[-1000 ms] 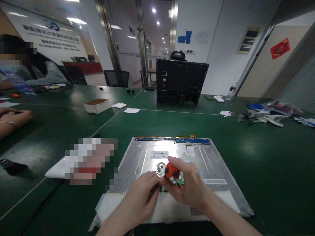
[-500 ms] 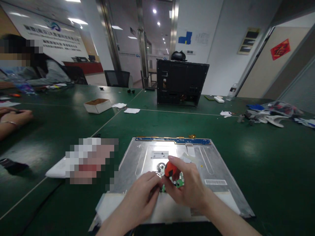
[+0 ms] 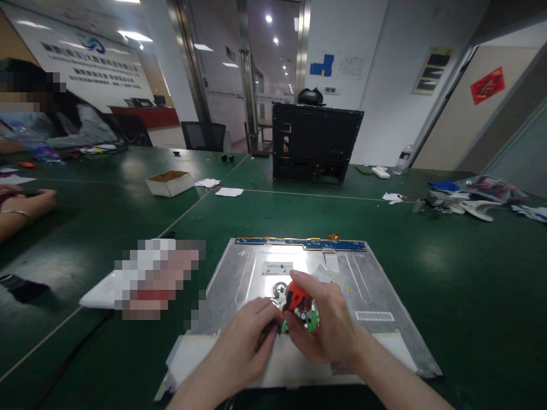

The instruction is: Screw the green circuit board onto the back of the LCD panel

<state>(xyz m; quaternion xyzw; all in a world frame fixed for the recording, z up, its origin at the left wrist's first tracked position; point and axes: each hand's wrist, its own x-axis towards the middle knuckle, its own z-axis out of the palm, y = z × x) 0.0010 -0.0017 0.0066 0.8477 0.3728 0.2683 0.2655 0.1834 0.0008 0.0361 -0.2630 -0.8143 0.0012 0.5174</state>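
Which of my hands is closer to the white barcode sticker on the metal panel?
Right. Your right hand is left of the barcode sticker; your left hand is farther left.

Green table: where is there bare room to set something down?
Right of the metal panel, short of the plastic bag, is a bare patch; another lies between the panel and the upright black casing. Crowded: left of the panel, by the white packet, and the panel's middle, where left hand and right hand partly cover the circuit board.

The lettered wall (image 3: 96, 69) and glass doors (image 3: 273, 71) show an office.
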